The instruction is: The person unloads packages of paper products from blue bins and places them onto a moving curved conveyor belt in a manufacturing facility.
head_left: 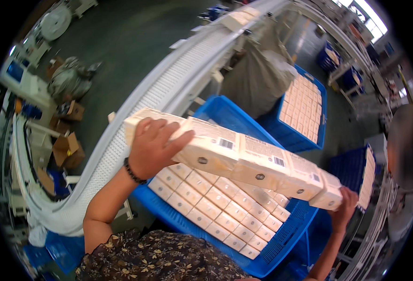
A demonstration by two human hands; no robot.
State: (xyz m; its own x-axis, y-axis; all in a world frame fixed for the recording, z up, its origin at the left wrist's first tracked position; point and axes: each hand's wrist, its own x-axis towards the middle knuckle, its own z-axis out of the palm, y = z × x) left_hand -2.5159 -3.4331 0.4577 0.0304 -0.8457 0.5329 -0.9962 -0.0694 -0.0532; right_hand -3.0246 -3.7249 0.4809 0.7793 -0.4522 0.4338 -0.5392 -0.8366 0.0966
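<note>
A row of several cream-coloured wrapped packs (260, 161), which look like tissue packs with barcodes, is squeezed end to end between my two hands. My left hand (152, 147) grips the row's left end, fingers over the top. At the far right end, my right hand (344, 208) presses against the last pack. The row is held above a blue plastic crate (281, 248), tilting down toward the right. Inside that crate, similar packs (215, 201) stand in neat rows; the held row hides the crate's back part.
A white curved conveyor (164, 89) runs along the left, with packs (239, 19) at its far end. Behind the crate are a large grey-green sack (253, 84) and another filled blue crate (288, 136). Cardboard boxes (68, 150) lie beyond the conveyor. A dark blue crate (347, 171) stands right.
</note>
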